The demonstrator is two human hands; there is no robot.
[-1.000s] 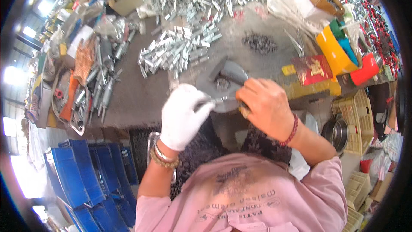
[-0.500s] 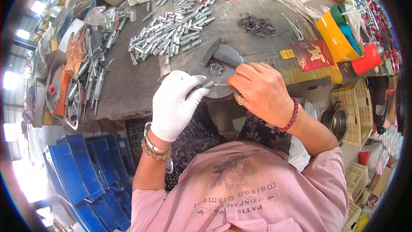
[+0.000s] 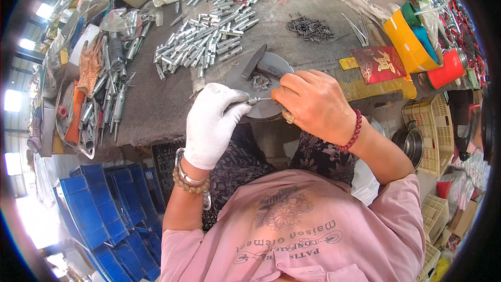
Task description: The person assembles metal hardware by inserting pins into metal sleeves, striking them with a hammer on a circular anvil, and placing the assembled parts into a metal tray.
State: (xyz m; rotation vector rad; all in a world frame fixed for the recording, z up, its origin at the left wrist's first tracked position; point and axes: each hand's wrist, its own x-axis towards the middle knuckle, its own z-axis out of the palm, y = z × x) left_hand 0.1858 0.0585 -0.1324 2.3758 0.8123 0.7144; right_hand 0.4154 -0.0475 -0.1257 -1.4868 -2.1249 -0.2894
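Observation:
My left hand, in a white glove, pinches a small silvery metal tube between thumb and forefinger. My bare right hand is closed around a thin metal rod, whose far part is hidden in the fingers. The rod's left tip meets the tube's right end; whether it goes inside cannot be made out. Just beyond both hands, a hammer rests on a round grey plate beside a small lumpy metal piece.
Many silvery tubes lie heaped on the bench, with small dark pins to their right. Thin rods, a red packet and a yellow container sit at right. Tools and an orange-patterned glove crowd the left. Blue bins stand below.
Both hands keep their grips on the tube and rod, raised very slightly. The right hand has shifted a little left and its fingers have turned somewhat. The whole view has tilted slightly.

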